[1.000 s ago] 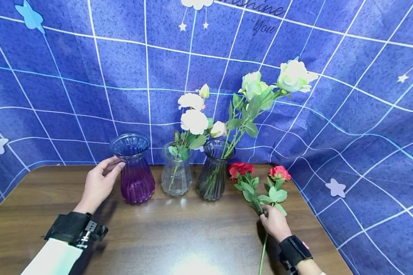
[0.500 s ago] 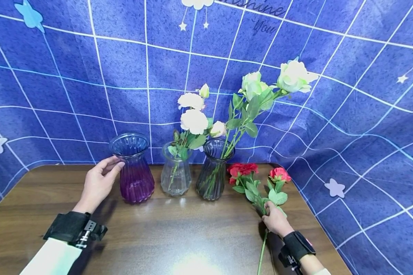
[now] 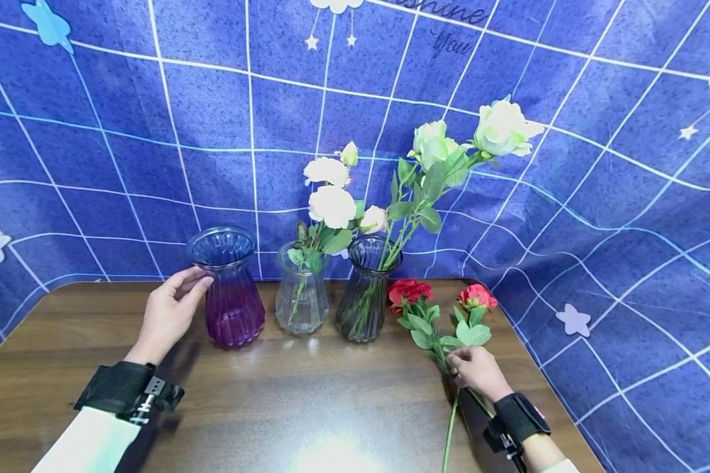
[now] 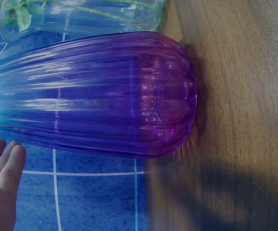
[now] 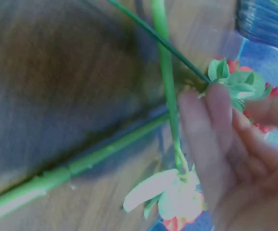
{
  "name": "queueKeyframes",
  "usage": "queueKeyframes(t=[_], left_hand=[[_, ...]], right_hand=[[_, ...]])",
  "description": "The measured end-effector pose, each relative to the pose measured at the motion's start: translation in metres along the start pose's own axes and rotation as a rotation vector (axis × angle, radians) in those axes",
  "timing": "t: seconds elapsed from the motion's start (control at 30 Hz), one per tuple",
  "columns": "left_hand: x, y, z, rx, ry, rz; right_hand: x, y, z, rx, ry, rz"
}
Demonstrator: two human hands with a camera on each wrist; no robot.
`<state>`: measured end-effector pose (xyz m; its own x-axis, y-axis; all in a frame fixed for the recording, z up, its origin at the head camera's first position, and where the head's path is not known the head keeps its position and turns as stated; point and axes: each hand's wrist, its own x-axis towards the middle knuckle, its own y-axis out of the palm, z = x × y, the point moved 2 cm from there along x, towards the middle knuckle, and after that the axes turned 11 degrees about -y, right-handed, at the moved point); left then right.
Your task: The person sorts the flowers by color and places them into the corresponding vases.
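Note:
My left hand (image 3: 173,314) touches the neck of a ribbed blue-to-purple vase (image 3: 235,309), thumb and fingertips just under its rim. In the left wrist view the straight fingers (image 4: 10,168) lie against the purple vase's side (image 4: 105,96). My right hand (image 3: 478,373) pinches the stem of a red flower (image 3: 410,291) low over the table. A second red flower (image 3: 478,297) lies to its right, its stem (image 5: 168,72) crossing near the fingers. The right wrist view is blurred, and the pinch point is partly hidden by the fingers.
A clear vase (image 3: 302,309) with white flowers (image 3: 332,205) and a dark grey vase (image 3: 362,309) with pale green-white roses (image 3: 505,128) stand along the back of the wooden table (image 3: 260,407). Behind and to the right hangs a blue gridded cloth (image 3: 213,118).
My right hand has shifted slightly right and turned, and the left red flower shook and moved slightly left. A second stem now shows below the hand. My left hand stays at the purple vase.

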<state>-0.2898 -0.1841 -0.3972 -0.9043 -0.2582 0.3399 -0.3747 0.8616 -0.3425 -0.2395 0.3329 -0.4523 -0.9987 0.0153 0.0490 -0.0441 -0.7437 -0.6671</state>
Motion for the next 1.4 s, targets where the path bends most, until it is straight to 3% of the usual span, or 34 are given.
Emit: queueKeyframes(t=[0.17, 0.33, 0.8, 1.03, 1.3, 1.4], left_hand=[[0.001, 0.001, 0.001, -0.006, 0.008, -0.005], [0.0, 0.001, -0.001, 0.0, 0.001, -0.015], [0.0, 0.001, 0.002, 0.001, -0.013, 0.002], [-0.002, 0.001, -0.001, 0.003, -0.007, -0.002], [-0.002, 0.001, -0.001, -0.036, -0.015, -0.007], [-0.002, 0.002, -0.001, -0.039, -0.015, -0.009]], right_hand=[[0.001, -0.013, -0.008, -0.076, 0.074, -0.071], [-0.001, -0.013, -0.019, -0.101, 0.141, 0.007], [0.0, -0.006, -0.025, 0.048, 0.212, -0.02], [0.0, -0.015, -0.016, 0.098, 0.186, -0.082], [-0.003, -0.034, 0.001, 0.137, 0.119, -0.236], [-0.004, -0.041, 0.009, 0.061, 0.069, -0.293]])
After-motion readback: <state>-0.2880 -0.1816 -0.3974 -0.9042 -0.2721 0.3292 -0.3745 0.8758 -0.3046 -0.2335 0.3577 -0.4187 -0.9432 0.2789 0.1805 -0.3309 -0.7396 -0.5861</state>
